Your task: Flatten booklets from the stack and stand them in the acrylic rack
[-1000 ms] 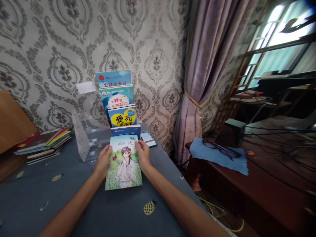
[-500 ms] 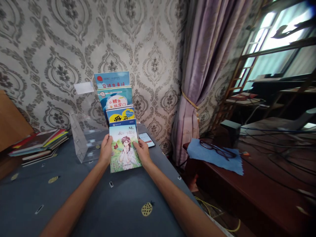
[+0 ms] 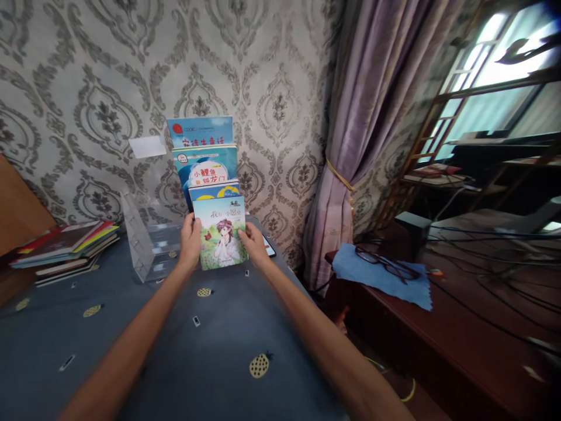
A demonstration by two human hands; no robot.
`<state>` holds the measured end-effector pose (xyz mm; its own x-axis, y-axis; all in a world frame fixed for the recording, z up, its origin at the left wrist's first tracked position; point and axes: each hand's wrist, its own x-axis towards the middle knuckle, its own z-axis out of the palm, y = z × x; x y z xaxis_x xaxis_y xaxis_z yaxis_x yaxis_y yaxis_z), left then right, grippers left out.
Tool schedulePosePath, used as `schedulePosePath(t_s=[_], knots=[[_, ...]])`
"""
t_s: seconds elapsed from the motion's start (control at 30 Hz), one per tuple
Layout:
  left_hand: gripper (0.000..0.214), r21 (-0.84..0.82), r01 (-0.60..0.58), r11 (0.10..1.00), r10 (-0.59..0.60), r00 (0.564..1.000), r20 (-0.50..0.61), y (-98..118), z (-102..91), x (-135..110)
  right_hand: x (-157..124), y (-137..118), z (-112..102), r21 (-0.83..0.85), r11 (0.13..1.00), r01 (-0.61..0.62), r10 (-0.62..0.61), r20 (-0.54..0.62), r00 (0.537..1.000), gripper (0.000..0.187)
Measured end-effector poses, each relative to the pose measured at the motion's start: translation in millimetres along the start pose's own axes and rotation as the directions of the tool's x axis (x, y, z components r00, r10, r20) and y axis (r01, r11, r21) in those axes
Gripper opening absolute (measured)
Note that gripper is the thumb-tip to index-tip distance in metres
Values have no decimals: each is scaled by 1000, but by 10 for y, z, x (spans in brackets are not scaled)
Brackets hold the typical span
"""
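Both my hands hold a picture book (image 3: 221, 234) with a girl and green grass on its cover, raised upright at the front of a tiered stand. My left hand (image 3: 190, 241) grips its left edge and my right hand (image 3: 253, 242) grips its right edge. Behind it, stepped upward, stand a yellow and blue book (image 3: 214, 190), a book with a white fish circle (image 3: 205, 166) and a blue book with a red dot (image 3: 200, 131). A clear acrylic rack (image 3: 149, 240) stands to the left of them on the blue cloth-covered table (image 3: 175, 351).
A pile of books (image 3: 65, 248) lies at the table's far left. A phone (image 3: 269, 245) lies just right of the stand. To the right are a purple curtain (image 3: 350, 134), a dark wooden desk with a blue cloth (image 3: 385, 280), glasses (image 3: 385, 263) and cables.
My hands have lifted the girl-cover book off the table and carried it away from me, tilting it upright in front of the stepped books, where it now covers the lower ones.
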<state>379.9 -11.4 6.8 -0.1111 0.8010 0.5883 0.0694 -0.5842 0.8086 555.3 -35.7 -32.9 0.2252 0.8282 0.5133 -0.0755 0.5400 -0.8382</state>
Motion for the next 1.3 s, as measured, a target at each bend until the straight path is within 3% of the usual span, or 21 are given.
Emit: schedulePosePath(t_s=[0.3, 0.57, 0.83, 1.03, 1.17, 1.3], knots=[[25, 81, -143, 986, 139, 989, 52, -18, -104, 176, 196, 44, -47, 36, 995, 89, -91, 48, 995, 20], [30, 131, -244, 961, 246, 969, 2, 139, -141, 296, 245, -61, -17, 85, 985, 151, -158, 85, 984, 18], [28, 322, -329, 888, 351, 936, -10, 236, -189, 296, 220, -70, 17, 81, 982, 170, -176, 70, 982, 21], [35, 264, -245, 933, 220, 968, 121, 71, -324, 106, 216, -54, 19, 114, 981, 160, -166, 43, 985, 22], [42, 358, -170, 918, 118, 980, 163, -171, -475, -34, 231, -51, 3, 159, 972, 174, -176, 3, 984, 22], [21, 449, -78, 890, -12, 981, 193, -315, -536, -49, 251, -71, -21, 165, 968, 187, -186, -22, 982, 24]])
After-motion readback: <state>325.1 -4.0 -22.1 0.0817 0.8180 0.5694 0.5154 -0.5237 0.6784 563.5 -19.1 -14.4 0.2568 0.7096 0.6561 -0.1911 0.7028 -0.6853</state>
